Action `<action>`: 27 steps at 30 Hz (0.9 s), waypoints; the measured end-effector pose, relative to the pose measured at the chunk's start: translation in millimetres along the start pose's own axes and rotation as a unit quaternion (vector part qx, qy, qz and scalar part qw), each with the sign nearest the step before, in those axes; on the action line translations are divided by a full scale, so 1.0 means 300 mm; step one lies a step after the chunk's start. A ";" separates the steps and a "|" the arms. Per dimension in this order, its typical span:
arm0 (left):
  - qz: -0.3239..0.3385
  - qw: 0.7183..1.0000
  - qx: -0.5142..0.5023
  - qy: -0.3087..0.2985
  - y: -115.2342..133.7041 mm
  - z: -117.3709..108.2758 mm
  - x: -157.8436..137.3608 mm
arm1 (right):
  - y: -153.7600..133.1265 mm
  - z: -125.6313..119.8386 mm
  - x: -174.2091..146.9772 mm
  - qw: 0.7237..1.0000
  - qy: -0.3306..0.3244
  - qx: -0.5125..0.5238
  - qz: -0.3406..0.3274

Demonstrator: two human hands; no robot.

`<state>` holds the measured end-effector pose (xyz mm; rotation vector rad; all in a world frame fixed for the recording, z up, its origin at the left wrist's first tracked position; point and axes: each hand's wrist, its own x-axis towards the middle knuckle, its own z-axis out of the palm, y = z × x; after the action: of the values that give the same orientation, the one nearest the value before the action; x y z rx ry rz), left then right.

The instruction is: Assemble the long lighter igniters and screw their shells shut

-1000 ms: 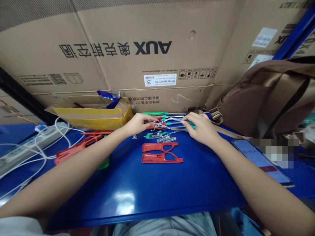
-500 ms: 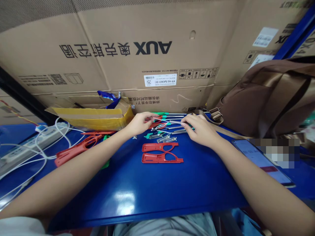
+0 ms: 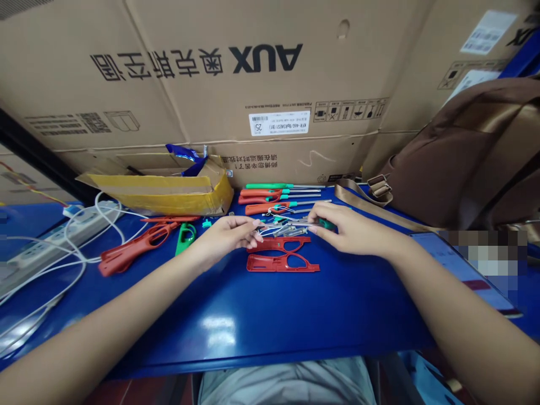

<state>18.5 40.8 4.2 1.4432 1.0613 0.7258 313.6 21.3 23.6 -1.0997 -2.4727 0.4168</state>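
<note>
Here, on the blue bench, the two red handle shells serve as landmark. Far left of them: white cables, a red tool, a green piece, pushed aside, likely to keep the middle free. Just left, the left hand, fingers pinched together on a thin white wire. Just behind the shells, loose metal parts. Right, the right hand, fingers clamped on a green-handled tool, steadying it low near the wire.
</note>
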 end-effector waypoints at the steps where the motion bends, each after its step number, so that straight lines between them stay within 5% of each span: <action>1: 0.007 1.000 0.005 0.002 -0.009 0.006 -0.009 | -0.004 0.000 -0.002 1.000 -0.022 0.005 0.005; 10: 0.071 0.993 0.092 0.000 -0.067 0.060 -0.058 | -0.008 -0.004 -0.028 0.991 -0.125 -0.025 0.029; 17: 0.193 0.930 0.313 -0.017 -0.061 0.064 -0.103 | -0.031 -0.009 -0.036 0.981 -0.179 -0.025 0.074; 27: 0.259 0.869 0.420 -0.045 -0.083 0.059 -0.117 | -0.027 -0.011 -0.049 0.966 -0.236 -0.037 0.097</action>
<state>15.0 0.2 -18.2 2.5586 0.9559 0.5600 319.0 5.4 26.6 -1.4184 -2.8104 0.7223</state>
